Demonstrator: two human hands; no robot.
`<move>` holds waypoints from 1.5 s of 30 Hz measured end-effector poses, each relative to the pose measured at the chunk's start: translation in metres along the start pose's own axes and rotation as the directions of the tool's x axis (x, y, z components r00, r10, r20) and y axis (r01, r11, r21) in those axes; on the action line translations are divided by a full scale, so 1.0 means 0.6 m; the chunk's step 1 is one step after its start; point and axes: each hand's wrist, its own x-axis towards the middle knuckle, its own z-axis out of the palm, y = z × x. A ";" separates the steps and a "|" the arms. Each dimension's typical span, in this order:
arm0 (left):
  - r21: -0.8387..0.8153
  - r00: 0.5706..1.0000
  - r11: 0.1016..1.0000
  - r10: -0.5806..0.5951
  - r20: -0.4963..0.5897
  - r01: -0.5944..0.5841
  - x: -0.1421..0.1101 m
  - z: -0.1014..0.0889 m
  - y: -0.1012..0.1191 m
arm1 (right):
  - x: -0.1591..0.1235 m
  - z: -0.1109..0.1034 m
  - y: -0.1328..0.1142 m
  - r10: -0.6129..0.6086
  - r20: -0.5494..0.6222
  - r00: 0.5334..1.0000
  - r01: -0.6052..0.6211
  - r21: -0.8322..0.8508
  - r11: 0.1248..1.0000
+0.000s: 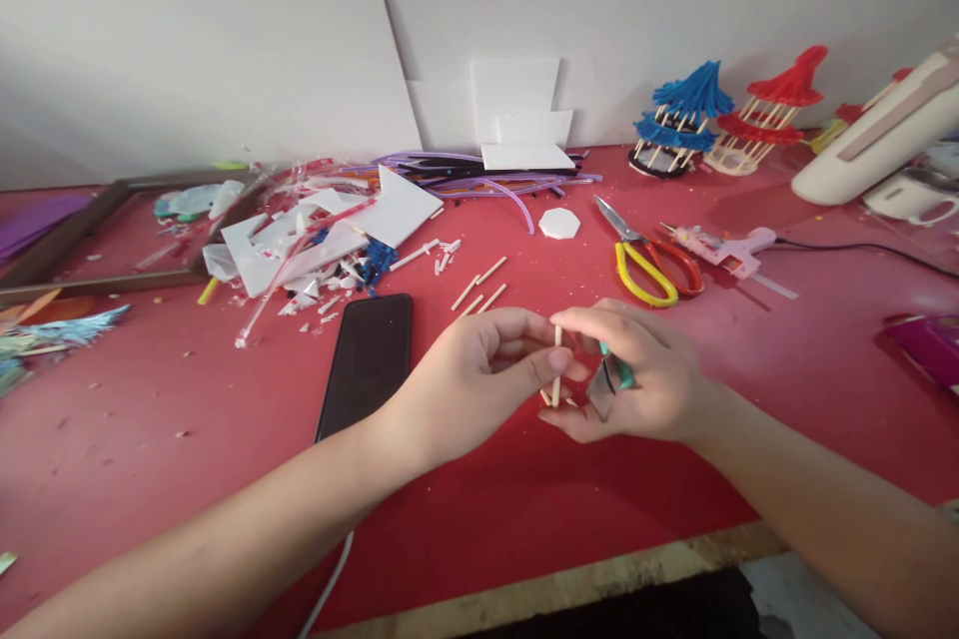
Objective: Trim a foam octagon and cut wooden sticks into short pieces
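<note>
Between thumb and fingers, my left hand (486,369) pinches a short, pale wooden stick (556,369), held upright above the red table. The tips of one or two more sticks show beside it, low between the hands. My right hand (636,369) touches the stick's two ends, forefinger at the top and thumb at the bottom. Tucked in its palm is a small tool with a teal handle and grey metal (615,374); its exact kind is partly hidden. Several cut sticks (479,288) lie on the table just beyond my left hand.
Past my hands are a white octagonal piece (559,223), scissors (645,265) and a pink glue gun (730,250) with its cable. A black phone (367,354) lies left, near piled white scraps (300,235). Blue-roofed (681,120) and red-roofed (771,110) stick models stand behind.
</note>
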 end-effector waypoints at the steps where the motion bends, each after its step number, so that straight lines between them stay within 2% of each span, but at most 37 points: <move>1: -0.007 1.000 1.000 0.003 -0.004 -0.003 0.000 -0.001 0.000 | 0.000 -0.002 0.000 0.036 0.013 0.999 -0.036 0.017 0.999; 2: -0.024 0.999 1.000 0.016 -0.029 -0.017 0.001 -0.003 0.001 | 0.001 -0.004 0.000 0.089 0.035 0.995 -0.091 0.039 0.995; 4: -0.081 0.987 0.993 0.070 -0.147 -0.082 0.006 -0.012 0.003 | 0.003 -0.010 0.005 0.227 0.095 0.969 -0.233 0.061 0.971; 6: -0.098 0.942 0.978 0.145 -0.304 -0.183 0.016 -0.029 0.007 | 0.004 -0.014 0.014 0.365 0.115 0.924 -0.366 -0.016 0.930; 7: -0.045 0.911 0.971 0.202 -0.361 -0.233 0.021 -0.040 0.010 | 0.004 -0.015 0.020 0.420 0.115 0.900 -0.412 -0.090 0.907; 9: 0.180 0.860 0.954 0.296 -0.416 -0.241 0.031 -0.065 0.012 | -0.001 -0.011 0.032 0.494 0.128 0.860 -0.450 -0.269 0.852; 10: 0.359 0.846 0.910 0.350 -0.402 -0.205 0.035 -0.076 0.012 | -0.004 -0.008 0.037 0.518 0.148 0.842 -0.444 -0.354 0.823; 12: 0.717 0.846 0.690 0.439 -0.303 -0.101 0.039 -0.094 0.008 | -0.012 0.002 0.044 0.550 0.210 0.808 -0.398 -0.494 0.773; 14: 0.885 0.869 0.465 0.452 -0.201 -0.037 0.041 -0.103 0.000 | -0.018 0.010 0.046 0.568 0.249 0.784 -0.339 -0.595 0.729; 15: 0.915 0.884 0.403 0.434 -0.170 -0.022 0.042 -0.105 -0.004 | -0.019 0.013 0.045 0.570 0.261 0.779 -0.309 -0.631 0.712; 19: 0.948 0.936 0.319 0.326 -0.130 0.021 0.048 -0.096 -0.018 | -0.017 0.016 0.039 0.548 0.249 0.798 -0.258 -0.681 0.685; 22: 0.974 0.945 0.226 0.312 -0.096 0.025 0.056 -0.087 -0.021 | -0.014 0.015 0.036 0.517 0.208 0.830 -0.277 -0.650 0.708; 25: 0.989 0.944 0.145 0.322 -0.076 0.030 0.065 -0.082 -0.022 | -0.013 0.014 0.035 0.508 0.214 0.834 -0.297 -0.602 0.741; 32: 0.996 0.965 0.082 0.254 -0.058 0.038 0.093 -0.078 -0.028 | -0.011 0.015 0.039 0.492 0.154 0.857 -0.340 -0.549 0.764; 37: 0.993 0.968 0.097 0.231 -0.094 0.073 0.103 -0.075 -0.027 | -0.010 0.020 0.040 0.451 0.126 0.883 -0.347 -0.472 0.811; 40: 0.984 0.969 0.161 0.220 -0.114 0.079 0.102 -0.074 -0.023 | -0.007 0.019 0.038 0.379 0.090 0.921 -0.325 -0.363 0.874; 43: 0.961 0.977 0.271 0.188 -0.104 0.050 0.095 -0.067 -0.016 | -0.003 0.018 0.033 0.263 0.050 0.963 -0.249 -0.198 0.948; 45: 0.927 0.985 0.375 0.156 -0.066 0.003 0.084 -0.056 -0.011 | -0.001 0.017 0.027 0.202 0.014 0.979 -0.199 -0.116 0.973</move>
